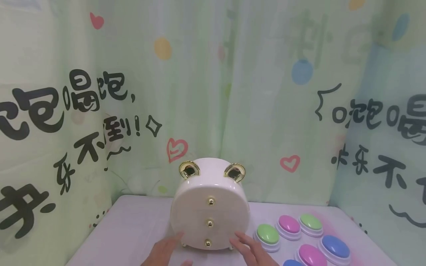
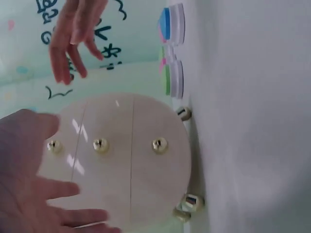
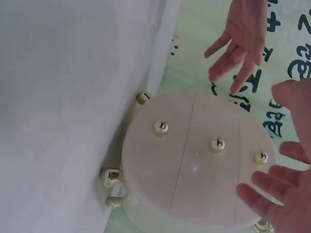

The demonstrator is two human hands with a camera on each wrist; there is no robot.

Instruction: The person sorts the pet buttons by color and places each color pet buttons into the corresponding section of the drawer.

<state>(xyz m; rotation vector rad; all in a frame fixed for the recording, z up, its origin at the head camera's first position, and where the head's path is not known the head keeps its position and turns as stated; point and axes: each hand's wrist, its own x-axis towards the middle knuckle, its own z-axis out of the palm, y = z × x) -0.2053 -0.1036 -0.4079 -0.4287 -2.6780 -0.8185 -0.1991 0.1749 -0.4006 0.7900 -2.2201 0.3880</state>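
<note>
A round, glossy white box (image 1: pixel 209 218) stands upright on small gold feet, with two gold ear-shaped pieces on top. Seams divide its front into three drawers, each with a gold knob (image 2: pixel 100 145) in the middle. My left hand (image 1: pixel 163 251) is at the box's lower left, fingers extended forward and holding nothing. On the lower right side, my right hand (image 1: pixel 251 249) reaches forward the same way, palm turned inward. In the right wrist view, spread fingers (image 3: pixel 267 191) overlap the box's front near the upper drawer.
Several push buttons in white rings stand on the table to the right of the box, among them a green one (image 1: pixel 267 234), a pink one (image 1: pixel 289 224) and a blue one (image 1: pixel 335 246). A printed curtain (image 1: pixel 206 92) hangs behind and along both sides of the white table (image 1: pixel 133 218).
</note>
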